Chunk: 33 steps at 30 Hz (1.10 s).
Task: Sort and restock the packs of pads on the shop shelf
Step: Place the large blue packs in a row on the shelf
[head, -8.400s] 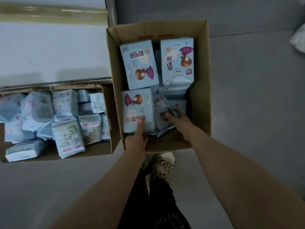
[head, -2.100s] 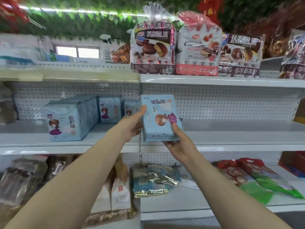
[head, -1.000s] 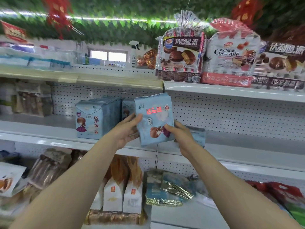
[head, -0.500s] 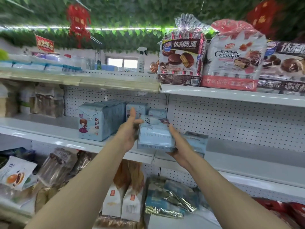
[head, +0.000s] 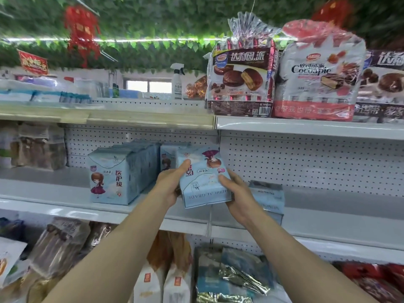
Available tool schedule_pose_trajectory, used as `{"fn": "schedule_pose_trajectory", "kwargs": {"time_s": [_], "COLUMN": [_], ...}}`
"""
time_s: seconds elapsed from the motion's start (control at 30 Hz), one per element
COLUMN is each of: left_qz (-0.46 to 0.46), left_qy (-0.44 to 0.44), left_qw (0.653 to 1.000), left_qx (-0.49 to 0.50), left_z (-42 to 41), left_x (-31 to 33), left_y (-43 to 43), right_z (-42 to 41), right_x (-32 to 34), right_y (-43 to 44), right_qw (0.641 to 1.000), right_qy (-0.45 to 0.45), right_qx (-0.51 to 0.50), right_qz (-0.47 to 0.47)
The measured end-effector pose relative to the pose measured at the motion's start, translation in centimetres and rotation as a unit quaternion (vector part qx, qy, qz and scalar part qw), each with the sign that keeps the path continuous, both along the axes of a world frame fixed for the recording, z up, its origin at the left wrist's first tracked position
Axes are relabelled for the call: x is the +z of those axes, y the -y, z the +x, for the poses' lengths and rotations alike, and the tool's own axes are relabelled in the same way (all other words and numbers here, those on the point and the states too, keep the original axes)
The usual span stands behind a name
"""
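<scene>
The left hand (head: 169, 184) and right hand (head: 238, 197) grip the pack of pads (head: 203, 182) with curled fingers (head: 223, 178) just above the middle shelf (head: 328, 217), print upside down, so it may well go in inverted or knock the loose pack (head: 267, 196) at its 3 o'clock.

Two hands (head: 168, 186) (head: 240, 200), three pie bags (head: 241, 84) (overhead)

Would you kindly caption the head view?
Left hand and right hand hold a blue pad pack at the middle shelf.
</scene>
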<state>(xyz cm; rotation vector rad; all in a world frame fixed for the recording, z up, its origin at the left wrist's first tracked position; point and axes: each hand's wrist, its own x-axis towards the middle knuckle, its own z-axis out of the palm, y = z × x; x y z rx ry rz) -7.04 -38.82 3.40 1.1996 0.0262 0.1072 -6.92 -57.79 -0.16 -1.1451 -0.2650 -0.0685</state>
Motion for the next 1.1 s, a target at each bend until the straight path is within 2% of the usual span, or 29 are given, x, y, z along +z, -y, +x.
{"fn": "schedule_pose_trajectory", "kwargs": {"time_s": [0.13,0.2,0.33,0.43,0.53,0.67,0.77,0.87,0.97,1.03,1.1], "left_qz": [-0.075,-0.104,-0.124,0.006,0.149,0.317,0.383,0.374,0.282,0.206,0.144], "left_qy": [0.018,0.029,0.049,0.045,0.065,0.094,0.101,0.097,0.072,0.049,0.048], "left_qw": [0.997,0.993,0.991,0.998,0.984,0.944,0.912,0.906,0.941,0.965,0.981], "left_qx": [0.026,0.046,0.028,0.049,0.078,-0.016,-0.103,-0.172,-0.174,-0.153,-0.123], "left_z": [2.1,2.7,4.0,4.6,5.5,6.7,6.8,7.1,8.3,9.5,10.7], "left_x": [-0.4,-0.6,-1.3,-1.1,-0.4,1.0,2.1,2.6,1.5,0.2,-1.1], "left_y": [0.0,0.5,0.6,-1.3,-3.6,-5.6,-6.5,-6.8,-7.0,-7.2,-7.4], "right_z": [1.8,2.3,2.7,3.5,3.9,3.5,4.1,5.2,6.2,6.7,6.7], "right_x": [-0.2,-0.3,0.1,1.0,2.2,3.7,5.5,7.2,7.7,7.0,5.4], "right_y": [-2.3,-3.8,-5.1,-4.3,-3.1,-2.5,-2.1,-2.2,-2.6,-2.5,-2.5], "right_qw": [0.997,0.996,0.993,0.991,0.991,0.982,0.972,0.962,0.961,0.959,0.957], "right_qy": [-0.015,-0.029,-0.082,-0.091,-0.072,-0.007,0.042,0.069,0.096,0.075,0.016], "right_qx": [-0.054,-0.047,-0.064,-0.095,-0.107,-0.094,-0.089,-0.093,-0.123,-0.140,-0.107], "right_qz": [0.047,0.069,0.060,0.029,-0.035,-0.165,-0.213,-0.247,-0.227,-0.236,-0.269]}}
